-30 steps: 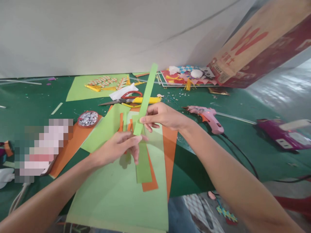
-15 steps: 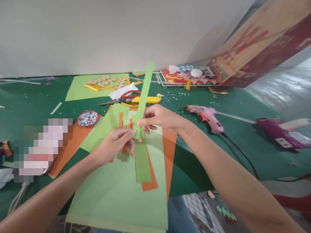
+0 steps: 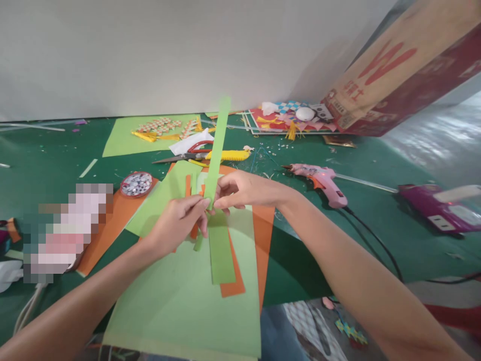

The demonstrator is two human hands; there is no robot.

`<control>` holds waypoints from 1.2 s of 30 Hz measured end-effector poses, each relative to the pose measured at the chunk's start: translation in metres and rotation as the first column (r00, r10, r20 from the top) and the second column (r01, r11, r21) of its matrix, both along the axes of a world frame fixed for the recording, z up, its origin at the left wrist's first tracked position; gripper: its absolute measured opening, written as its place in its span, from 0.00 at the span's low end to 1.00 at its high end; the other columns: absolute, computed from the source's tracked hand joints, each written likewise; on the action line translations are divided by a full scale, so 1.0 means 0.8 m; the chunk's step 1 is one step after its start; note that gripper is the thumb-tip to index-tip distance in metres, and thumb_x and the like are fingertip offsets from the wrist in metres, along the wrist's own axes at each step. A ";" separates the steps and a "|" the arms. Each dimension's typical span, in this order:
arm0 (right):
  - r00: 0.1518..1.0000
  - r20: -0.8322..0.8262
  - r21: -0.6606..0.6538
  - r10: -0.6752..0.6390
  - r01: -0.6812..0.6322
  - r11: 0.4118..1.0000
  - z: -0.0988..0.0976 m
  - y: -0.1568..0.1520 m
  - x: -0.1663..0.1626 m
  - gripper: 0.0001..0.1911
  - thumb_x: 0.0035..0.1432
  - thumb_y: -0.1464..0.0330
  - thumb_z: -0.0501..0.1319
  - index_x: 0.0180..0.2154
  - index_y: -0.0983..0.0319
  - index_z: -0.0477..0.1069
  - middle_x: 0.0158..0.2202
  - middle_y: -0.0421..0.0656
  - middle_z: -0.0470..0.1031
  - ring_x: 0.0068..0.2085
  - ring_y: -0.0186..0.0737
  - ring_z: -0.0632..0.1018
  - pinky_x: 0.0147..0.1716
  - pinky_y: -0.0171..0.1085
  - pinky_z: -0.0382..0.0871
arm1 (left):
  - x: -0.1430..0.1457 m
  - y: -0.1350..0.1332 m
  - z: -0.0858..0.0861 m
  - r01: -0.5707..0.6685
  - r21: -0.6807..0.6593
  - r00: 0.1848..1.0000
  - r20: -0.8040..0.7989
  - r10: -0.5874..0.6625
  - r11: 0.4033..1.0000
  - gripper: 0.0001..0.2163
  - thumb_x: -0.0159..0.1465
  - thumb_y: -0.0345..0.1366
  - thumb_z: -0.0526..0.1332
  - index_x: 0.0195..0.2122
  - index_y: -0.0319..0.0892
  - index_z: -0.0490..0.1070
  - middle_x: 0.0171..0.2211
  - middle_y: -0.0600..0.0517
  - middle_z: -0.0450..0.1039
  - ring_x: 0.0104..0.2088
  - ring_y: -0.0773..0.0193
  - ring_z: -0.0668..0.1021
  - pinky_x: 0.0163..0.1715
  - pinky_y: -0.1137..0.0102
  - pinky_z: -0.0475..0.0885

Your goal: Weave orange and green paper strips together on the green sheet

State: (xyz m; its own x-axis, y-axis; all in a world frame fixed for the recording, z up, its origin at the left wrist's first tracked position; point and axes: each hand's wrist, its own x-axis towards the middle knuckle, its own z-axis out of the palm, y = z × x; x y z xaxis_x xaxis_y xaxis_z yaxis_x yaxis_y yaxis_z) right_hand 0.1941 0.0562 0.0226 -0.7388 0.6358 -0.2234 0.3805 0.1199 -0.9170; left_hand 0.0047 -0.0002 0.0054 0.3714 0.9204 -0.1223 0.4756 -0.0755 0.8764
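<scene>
My right hand (image 3: 240,190) pinches the lower end of a long green paper strip (image 3: 218,150) that stands nearly upright above the table. My left hand (image 3: 178,223) is closed beside it, its fingertips meeting the same strip's end and gripping short orange and green strips (image 3: 195,231). Below both hands lie a wider green strip (image 3: 221,253) and an orange strip (image 3: 233,281) on a large light green sheet (image 3: 188,306), with orange paper (image 3: 263,235) under it.
Red-handled scissors (image 3: 195,150) and a yellow comb-like piece (image 3: 229,156) lie behind the hands. A pink glue gun (image 3: 321,181) with a black cord is at right, a round tin of googly eyes (image 3: 136,184) at left. A cardboard box (image 3: 398,75) leans at back right.
The upright green strip swung from leaning right to nearly vertical. My left hand rose and closed in on my right hand at the strip's lower end.
</scene>
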 end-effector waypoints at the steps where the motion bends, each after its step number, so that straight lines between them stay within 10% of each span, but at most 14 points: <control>1: 1.000 0.015 -0.003 -0.004 0.004 1.000 -0.001 -0.001 -0.002 0.08 0.51 0.66 0.62 0.31 0.65 0.70 0.25 0.40 0.73 0.22 0.28 0.68 0.18 0.29 0.59 | 0.000 0.000 -0.001 -0.004 0.021 1.000 -0.014 0.005 1.000 0.16 0.66 0.41 0.49 0.23 0.42 0.64 0.16 0.55 0.71 0.21 0.68 0.72 0.25 0.73 0.68; 36: 0.958 -0.257 -0.090 -0.130 0.110 0.990 -0.014 -0.001 -0.009 0.03 0.44 0.73 0.57 0.22 0.64 0.68 0.19 0.38 0.69 0.19 0.27 0.63 0.17 0.31 0.52 | 0.000 -0.004 -0.003 0.033 0.041 0.999 -0.002 -0.033 0.999 0.14 0.66 0.41 0.49 0.25 0.42 0.62 0.18 0.55 0.70 0.16 0.71 0.69 0.17 0.76 0.64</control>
State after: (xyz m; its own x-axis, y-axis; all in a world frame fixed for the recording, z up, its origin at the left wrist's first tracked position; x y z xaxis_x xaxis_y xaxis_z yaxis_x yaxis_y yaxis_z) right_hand 0.1867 0.0555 0.0114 -0.6970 0.7123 -0.0819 0.1332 0.0164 -0.9910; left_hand 0.0048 -0.0036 0.0032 0.4011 0.9121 -0.0849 0.4734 -0.1271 0.8717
